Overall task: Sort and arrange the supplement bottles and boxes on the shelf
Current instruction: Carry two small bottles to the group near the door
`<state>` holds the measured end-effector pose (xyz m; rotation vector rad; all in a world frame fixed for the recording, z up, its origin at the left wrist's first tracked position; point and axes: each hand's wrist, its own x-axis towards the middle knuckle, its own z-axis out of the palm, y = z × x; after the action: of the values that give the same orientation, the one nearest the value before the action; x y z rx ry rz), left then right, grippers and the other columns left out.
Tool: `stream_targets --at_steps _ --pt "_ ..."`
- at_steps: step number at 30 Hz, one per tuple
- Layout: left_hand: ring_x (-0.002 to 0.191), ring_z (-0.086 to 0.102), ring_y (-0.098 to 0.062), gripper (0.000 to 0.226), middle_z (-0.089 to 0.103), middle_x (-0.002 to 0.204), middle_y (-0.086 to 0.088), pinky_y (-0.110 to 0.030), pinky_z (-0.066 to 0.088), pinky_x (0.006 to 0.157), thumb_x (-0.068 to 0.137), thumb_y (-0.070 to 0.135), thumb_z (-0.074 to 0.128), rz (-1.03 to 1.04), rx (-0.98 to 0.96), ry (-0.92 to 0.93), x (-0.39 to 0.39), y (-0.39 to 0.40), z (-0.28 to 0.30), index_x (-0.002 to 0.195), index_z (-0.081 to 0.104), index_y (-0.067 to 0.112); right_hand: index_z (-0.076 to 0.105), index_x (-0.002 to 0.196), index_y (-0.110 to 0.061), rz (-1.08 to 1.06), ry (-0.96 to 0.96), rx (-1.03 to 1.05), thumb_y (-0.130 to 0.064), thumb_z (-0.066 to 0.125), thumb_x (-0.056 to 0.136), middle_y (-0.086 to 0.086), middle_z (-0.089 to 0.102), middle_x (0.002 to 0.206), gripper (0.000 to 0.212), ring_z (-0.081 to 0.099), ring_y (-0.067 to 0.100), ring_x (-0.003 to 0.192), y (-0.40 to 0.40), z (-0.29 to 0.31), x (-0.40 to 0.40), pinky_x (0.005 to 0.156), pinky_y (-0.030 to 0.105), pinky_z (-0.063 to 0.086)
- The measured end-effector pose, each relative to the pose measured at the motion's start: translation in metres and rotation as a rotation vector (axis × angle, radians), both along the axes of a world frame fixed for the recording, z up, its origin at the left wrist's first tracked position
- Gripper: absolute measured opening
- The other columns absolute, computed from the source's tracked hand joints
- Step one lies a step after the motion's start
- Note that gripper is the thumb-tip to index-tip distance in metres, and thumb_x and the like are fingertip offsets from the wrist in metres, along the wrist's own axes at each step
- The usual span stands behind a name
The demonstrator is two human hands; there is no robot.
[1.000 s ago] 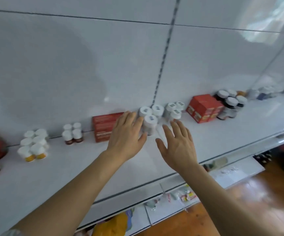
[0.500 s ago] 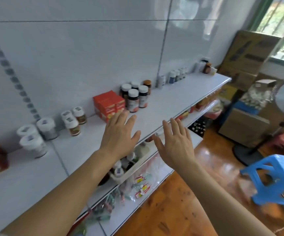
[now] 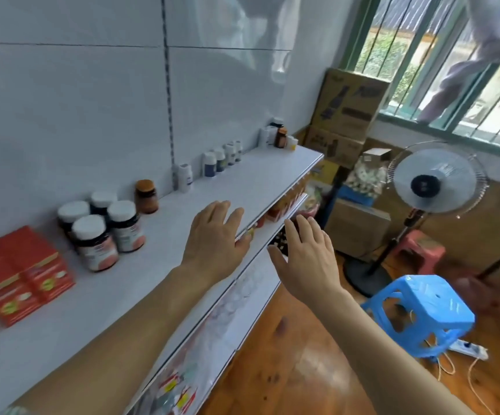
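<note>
A white shelf (image 3: pixel 251 181) runs along the tiled wall. On it at the left lie red boxes (image 3: pixel 18 280), then several dark bottles with white caps (image 3: pixel 99 232), an amber bottle (image 3: pixel 146 195), a white bottle (image 3: pixel 184 177), a row of small bottles (image 3: pixel 221 158) and more bottles at the far end (image 3: pixel 278 136). My left hand (image 3: pixel 215 238) hovers over the shelf's front edge, fingers straight, holding nothing. My right hand (image 3: pixel 305 256) is off the shelf, in front of the lower shelves, fingers spread and empty.
Lower shelves (image 3: pixel 213 348) hold packets. On the wooden floor stand a blue plastic stool (image 3: pixel 419 313), a pedestal fan (image 3: pixel 434 184), a pink stool (image 3: pixel 416 250) and stacked cardboard boxes (image 3: pixel 347 115) under a barred window.
The view has swung right along the shelf: the white-capped jars and left boxes left the frame, the shelf's far end, fan and stool came in. Both hands stayed open and moved off the bottles.
</note>
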<state>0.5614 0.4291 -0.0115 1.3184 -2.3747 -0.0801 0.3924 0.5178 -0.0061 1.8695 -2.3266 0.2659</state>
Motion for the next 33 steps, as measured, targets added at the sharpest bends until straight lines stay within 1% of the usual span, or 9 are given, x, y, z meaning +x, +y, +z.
stream_targets --at_steps 3,9,12,16,20,22,26,29,33 --pt "0.146 0.023 -0.025 0.058 0.031 0.157 -0.007 -0.039 0.018 0.120 0.099 0.049 0.040 -0.026 0.009 0.018 -0.048 -0.038 0.002 0.149 0.035 0.022 0.025 0.154 -0.016 -0.040 -0.001 -0.017 -0.058 0.028 0.100 0.010 0.024 0.161 0.069 0.013 0.031 0.151 -0.032 0.001 -0.048 0.122 0.047 0.016" --pt "0.143 0.029 -0.024 0.055 0.038 0.153 -0.007 -0.039 0.022 0.119 0.098 0.047 0.043 -0.071 0.054 -0.014 -0.137 -0.099 -0.007 0.147 0.040 0.021 0.031 0.152 -0.015 -0.068 -0.051 -0.022 -0.054 0.037 0.100 0.011 0.031 0.158 0.065 0.017 0.032 0.150 -0.087 -0.011 -0.137 0.122 0.046 0.018" --pt "0.140 0.033 -0.024 0.055 0.042 0.151 -0.007 -0.040 0.026 0.118 0.097 0.047 0.046 -0.061 0.055 -0.021 -0.187 -0.135 -0.014 0.145 0.043 0.020 0.031 0.152 -0.016 -0.047 -0.062 -0.026 -0.054 0.036 0.100 0.009 0.032 0.157 0.065 0.018 0.031 0.149 -0.122 -0.018 -0.187 0.122 0.046 0.019" --pt "0.138 0.036 -0.024 0.055 0.045 0.148 -0.007 -0.041 0.030 0.115 0.096 0.047 0.047 -0.033 0.065 -0.024 -0.258 -0.181 -0.021 0.143 0.045 0.019 0.037 0.148 -0.018 0.008 -0.056 -0.052 -0.055 0.031 0.098 0.007 0.042 0.150 0.062 0.026 0.031 0.145 -0.175 -0.024 -0.263 0.118 0.048 0.027" --pt "0.136 0.038 -0.025 0.056 0.047 0.145 -0.007 -0.042 0.034 0.113 0.095 0.049 0.043 0.015 0.062 -0.005 -0.317 -0.223 -0.018 0.142 0.046 0.018 0.040 0.146 -0.019 0.075 -0.054 -0.047 -0.054 0.028 0.097 0.008 0.045 0.148 0.062 0.029 0.032 0.143 -0.227 -0.018 -0.334 0.115 0.050 0.031" --pt "0.137 0.037 -0.025 0.055 0.047 0.146 -0.008 -0.041 0.033 0.114 0.096 0.048 0.045 0.042 0.063 -0.005 -0.337 -0.245 -0.017 0.143 0.045 0.018 0.041 0.145 -0.019 0.100 -0.066 -0.060 -0.053 0.028 0.097 0.006 0.045 0.148 0.060 0.030 0.031 0.143 -0.255 -0.013 -0.364 0.114 0.050 0.032" --pt "0.139 0.034 -0.024 0.055 0.044 0.148 -0.007 -0.040 0.029 0.115 0.097 0.046 0.047 0.102 0.065 0.009 -0.368 -0.290 -0.019 0.144 0.044 0.018 0.045 0.142 -0.017 0.183 -0.067 -0.089 -0.047 0.040 0.099 0.005 0.049 0.142 0.052 0.034 0.029 0.138 -0.312 -0.011 -0.399 0.115 0.047 0.033" --pt "0.138 0.035 -0.024 0.055 0.045 0.148 -0.007 -0.039 0.029 0.115 0.097 0.046 0.046 0.136 0.058 0.006 -0.389 -0.334 -0.024 0.144 0.044 0.017 0.043 0.144 -0.018 0.223 -0.069 -0.070 -0.047 0.038 0.100 0.006 0.048 0.144 0.053 0.033 0.029 0.140 -0.365 -0.018 -0.419 0.114 0.047 0.033" --pt "0.133 0.039 -0.024 0.053 0.047 0.144 -0.007 -0.038 0.031 0.112 0.097 0.045 0.046 0.178 0.072 0.019 -0.416 -0.399 -0.034 0.142 0.046 0.015 0.039 0.145 -0.016 0.278 -0.022 -0.018 -0.046 0.038 0.100 0.008 0.044 0.148 0.054 0.031 0.031 0.141 -0.434 -0.029 -0.444 0.114 0.048 0.032"
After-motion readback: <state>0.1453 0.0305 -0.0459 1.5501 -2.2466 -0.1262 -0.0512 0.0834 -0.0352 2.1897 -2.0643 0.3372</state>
